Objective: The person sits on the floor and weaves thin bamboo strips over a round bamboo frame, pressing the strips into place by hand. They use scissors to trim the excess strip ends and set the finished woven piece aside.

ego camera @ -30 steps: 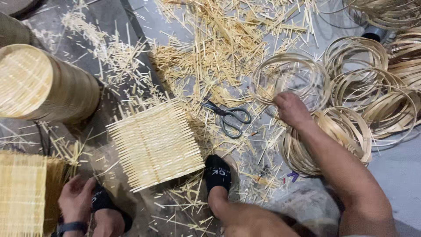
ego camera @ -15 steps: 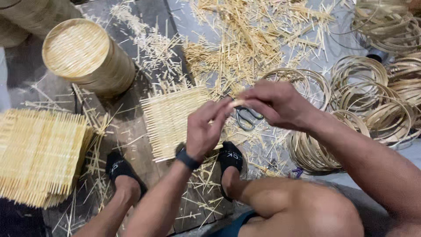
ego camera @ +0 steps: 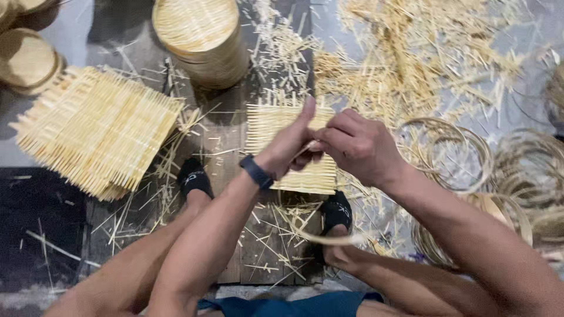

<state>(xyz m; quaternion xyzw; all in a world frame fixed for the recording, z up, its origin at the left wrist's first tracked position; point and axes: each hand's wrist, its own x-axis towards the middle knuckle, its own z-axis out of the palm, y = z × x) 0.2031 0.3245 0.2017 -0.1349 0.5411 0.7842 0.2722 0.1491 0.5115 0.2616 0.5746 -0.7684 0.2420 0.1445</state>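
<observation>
Both my hands meet above the square woven mat (ego camera: 276, 126) lying between my feet, left hand (ego camera: 292, 147) and right hand (ego camera: 358, 149) each pinched shut on a thin bamboo strip (ego camera: 329, 238) whose long axis trails down toward my right foot.

- A bamboo-weaving workshop, worked on the floor (ego camera: 111, 29).
- Bamboo splinters (ego camera: 411, 64) litter the upper right of the frame.
- Stacked woven mats (ego camera: 94, 135) lie at left; a round woven basket (ego camera: 202, 38) stands at top.
- Coiled bamboo hoops (ego camera: 517, 170) pile at right.
</observation>
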